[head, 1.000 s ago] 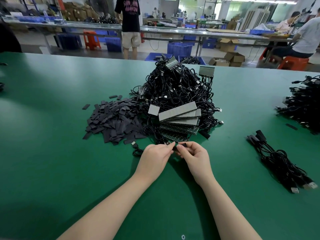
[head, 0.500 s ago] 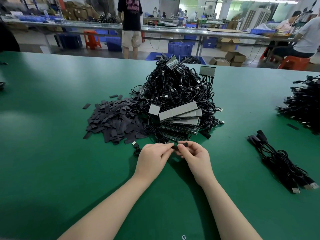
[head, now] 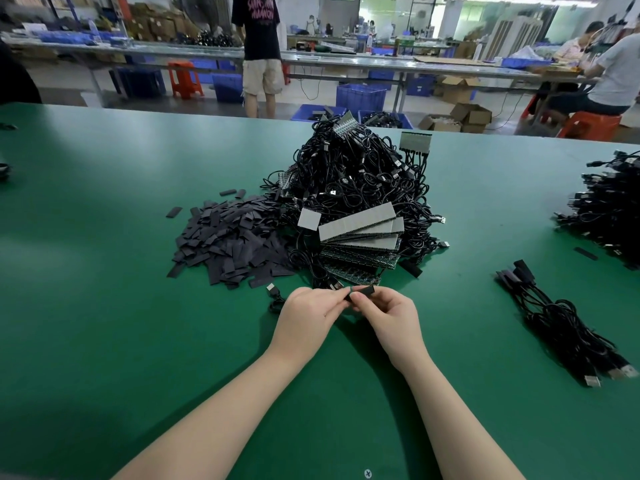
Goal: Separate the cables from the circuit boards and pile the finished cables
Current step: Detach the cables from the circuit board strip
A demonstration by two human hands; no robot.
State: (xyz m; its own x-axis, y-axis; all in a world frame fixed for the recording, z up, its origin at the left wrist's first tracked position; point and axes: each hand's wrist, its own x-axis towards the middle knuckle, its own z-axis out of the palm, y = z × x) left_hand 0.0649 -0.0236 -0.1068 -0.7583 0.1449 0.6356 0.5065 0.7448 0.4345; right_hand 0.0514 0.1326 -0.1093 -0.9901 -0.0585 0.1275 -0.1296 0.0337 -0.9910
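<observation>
left hand (head: 306, 315); right hand (head: 386, 315); still pinching black connector (head: 362, 291); unmoved

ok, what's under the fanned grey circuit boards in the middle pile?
The fanned grey circuit boards rest on green-edged boards and the tangled heap of black cables. Whatever lies deeper, and the green table beneath, is covered.

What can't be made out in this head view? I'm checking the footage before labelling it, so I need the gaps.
- Small black piece pinched between the left hand and right hand: fingers cover most of it, so whether a cable is attached is unclear.
- Big cable heap: its lower layers are buried.
- Right-side cable pile: cut off by the frame's right edge.
- Circuit boards: components too small to read.
</observation>
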